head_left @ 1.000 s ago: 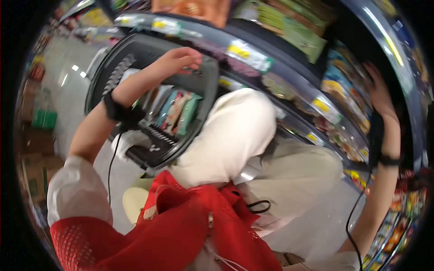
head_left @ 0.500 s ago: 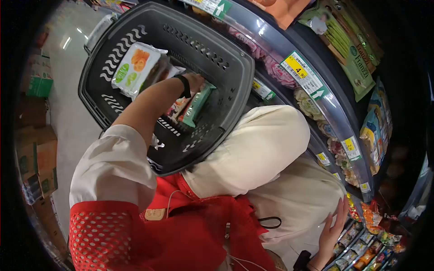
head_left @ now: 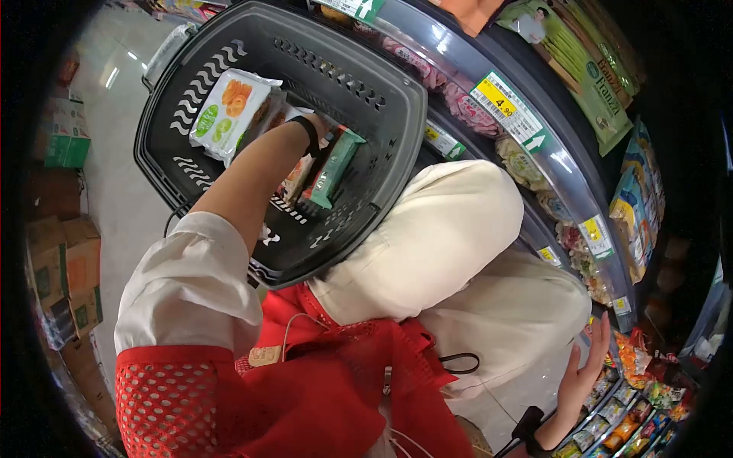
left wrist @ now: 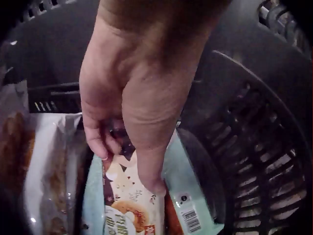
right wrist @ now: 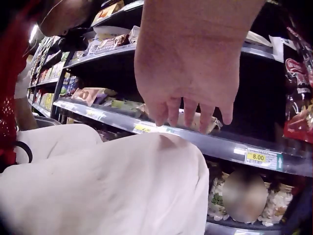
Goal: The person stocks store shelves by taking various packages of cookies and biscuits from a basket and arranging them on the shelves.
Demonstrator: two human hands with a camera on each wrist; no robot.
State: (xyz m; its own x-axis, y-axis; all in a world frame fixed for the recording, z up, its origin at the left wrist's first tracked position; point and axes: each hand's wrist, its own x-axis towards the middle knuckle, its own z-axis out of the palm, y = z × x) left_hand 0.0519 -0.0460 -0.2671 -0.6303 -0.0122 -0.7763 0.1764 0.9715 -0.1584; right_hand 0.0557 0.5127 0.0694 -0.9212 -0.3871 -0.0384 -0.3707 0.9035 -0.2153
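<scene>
Pinching the cream pack beside the teal pack, inward of the basket's right edge, the left hand likely has something light, slick and crushable, best held by its long sides; right hand empty, fingers straight.

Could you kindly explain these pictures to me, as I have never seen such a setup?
There is no robot here, only a person's two bare hands. The wide round view comes from a camera on the head; the other two from a camera on each wrist. The left hand reaches into a dark grey plastic basket and grips a cream printed packet; a white packet with orange pictures and a pale green packet lie there too. The right hand is empty, beside grey price-tagged shelves.
</scene>
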